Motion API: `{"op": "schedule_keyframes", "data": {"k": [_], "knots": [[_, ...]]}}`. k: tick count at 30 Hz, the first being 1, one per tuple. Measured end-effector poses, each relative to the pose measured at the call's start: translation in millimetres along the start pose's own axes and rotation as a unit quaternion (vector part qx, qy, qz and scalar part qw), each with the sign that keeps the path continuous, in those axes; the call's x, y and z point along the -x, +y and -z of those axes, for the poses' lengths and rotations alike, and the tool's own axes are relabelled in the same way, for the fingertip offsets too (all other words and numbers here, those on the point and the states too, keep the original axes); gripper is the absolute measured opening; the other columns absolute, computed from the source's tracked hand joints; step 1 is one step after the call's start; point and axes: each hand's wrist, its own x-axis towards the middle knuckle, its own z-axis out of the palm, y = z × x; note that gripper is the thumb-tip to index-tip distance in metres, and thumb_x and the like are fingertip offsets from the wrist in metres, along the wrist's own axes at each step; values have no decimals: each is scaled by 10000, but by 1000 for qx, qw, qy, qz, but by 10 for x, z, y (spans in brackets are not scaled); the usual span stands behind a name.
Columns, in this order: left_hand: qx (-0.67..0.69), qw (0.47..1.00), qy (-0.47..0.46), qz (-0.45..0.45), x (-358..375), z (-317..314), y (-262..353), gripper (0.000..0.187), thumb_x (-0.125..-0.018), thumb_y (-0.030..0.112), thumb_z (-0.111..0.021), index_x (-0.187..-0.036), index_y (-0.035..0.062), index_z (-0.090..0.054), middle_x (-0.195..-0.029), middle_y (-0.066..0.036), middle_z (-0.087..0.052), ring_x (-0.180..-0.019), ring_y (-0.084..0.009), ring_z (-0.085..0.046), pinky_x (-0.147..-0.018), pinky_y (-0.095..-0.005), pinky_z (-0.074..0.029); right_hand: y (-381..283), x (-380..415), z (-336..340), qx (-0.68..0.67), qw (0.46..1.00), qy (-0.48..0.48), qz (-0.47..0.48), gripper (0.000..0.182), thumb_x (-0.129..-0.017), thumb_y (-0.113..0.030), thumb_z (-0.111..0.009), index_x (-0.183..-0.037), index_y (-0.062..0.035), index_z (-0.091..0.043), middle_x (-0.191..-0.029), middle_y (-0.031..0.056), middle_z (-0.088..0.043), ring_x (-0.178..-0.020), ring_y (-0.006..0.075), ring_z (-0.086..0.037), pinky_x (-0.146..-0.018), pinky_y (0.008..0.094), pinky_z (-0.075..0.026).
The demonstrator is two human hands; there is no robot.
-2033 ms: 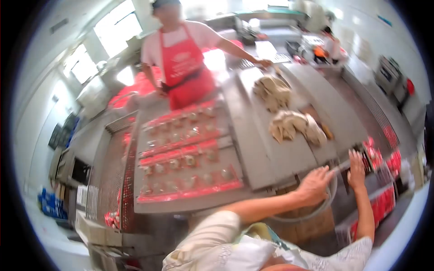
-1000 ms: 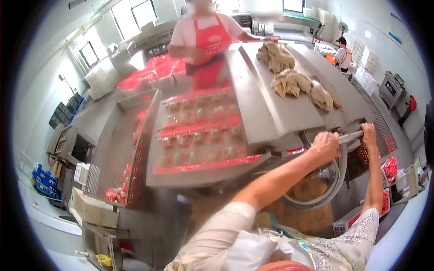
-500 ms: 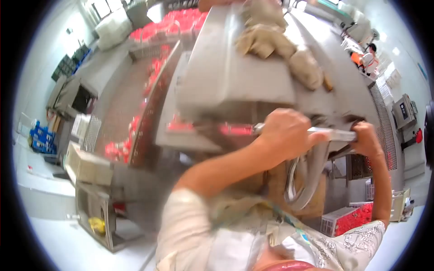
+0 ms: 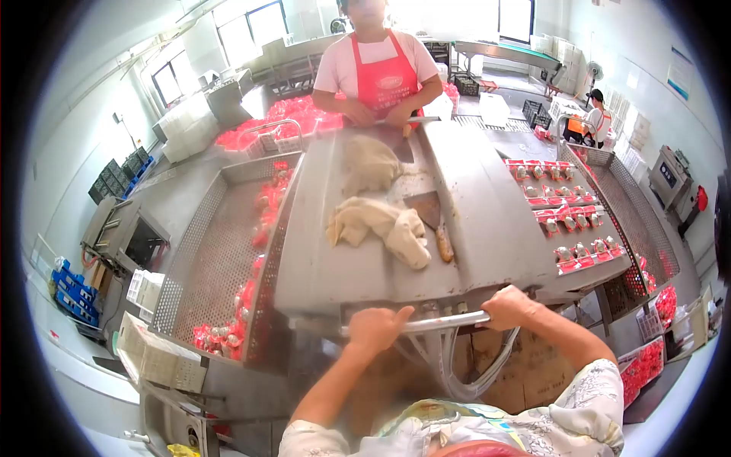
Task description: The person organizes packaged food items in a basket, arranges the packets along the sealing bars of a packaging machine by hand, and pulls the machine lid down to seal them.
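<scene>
My left hand (image 4: 377, 329) is closed around the left part of a metal handle bar (image 4: 442, 324), with its thumb sticking out along the bar. On the right end of the same bar, my right hand (image 4: 509, 308) is wrapped shut. The bar runs along the near edge of a wide steel machine cover (image 4: 365, 286). Pale hoses (image 4: 464, 381) hang below it. Crumpled beige cloths (image 4: 373, 225) lie on the cover, beside a scraper (image 4: 444, 242) with a worn wooden handle. Rows of red-and-clear packets (image 4: 569, 219) rest on the steel bed at the right.
A perforated steel trough (image 4: 221, 236) with red packets stands at left, another trough (image 4: 636, 198) at right. Across the machine stands a person in a red apron (image 4: 384, 76), hands at its far edge. Crates of red packets (image 4: 643, 365) sit at lower right.
My view has turned and levelled. The bar and both hands appear lower and farther left. Packet rows on the right and the person opposite have come into view.
</scene>
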Motion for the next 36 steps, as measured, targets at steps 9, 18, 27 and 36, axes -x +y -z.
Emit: {"op": "schedule_keyframes", "data": {"k": [9, 18, 27, 36], "knots": [[-28, 999, -36, 0, -33, -650, -579, 707, -912, 625, -343, -688, 60, -705, -691, -176, -658, -693, -361, -651, -617, -452, -502, -194, -392, -571, -47, 999, 7, -8, 364, -795, -453, -597, -768, -101, -685, -688, 139, -666, -670, 314, -672, -615, 429, -525], [19, 999, 25, -7, -79, -877, -741, 702, -808, 728, -445, -630, 66, -592, -574, -144, -593, -570, -345, -613, -521, -443, -471, -156, -560, -937, -58, 992, 111, 6, 237, -651, -362, -659, -643, -126, -634, -570, 88, -623, -521, 272, -634, -495, 398, -495], [-25, 985, 153, -79, 16, -862, -656, 721, -855, 725, -336, -674, 63, -556, -607, -116, -538, -555, -332, -537, -511, -441, -397, -230, -518, -1181, -142, 971, 186, 40, 367, -658, -447, -713, -675, -100, -595, -540, 65, -572, -514, 251, -600, -484, 384, -446], [142, 921, 362, 20, -56, -1255, 113, 355, -1000, 290, -422, -1111, -26, -538, -879, -70, -508, -817, -176, -504, -758, -309, -443, 655, 150, -865, -326, 836, 367, 246, 660, -689, -382, -773, -1226, -85, -532, -1152, 138, -546, -1028, 307, -561, -797, 410, -487]]}}
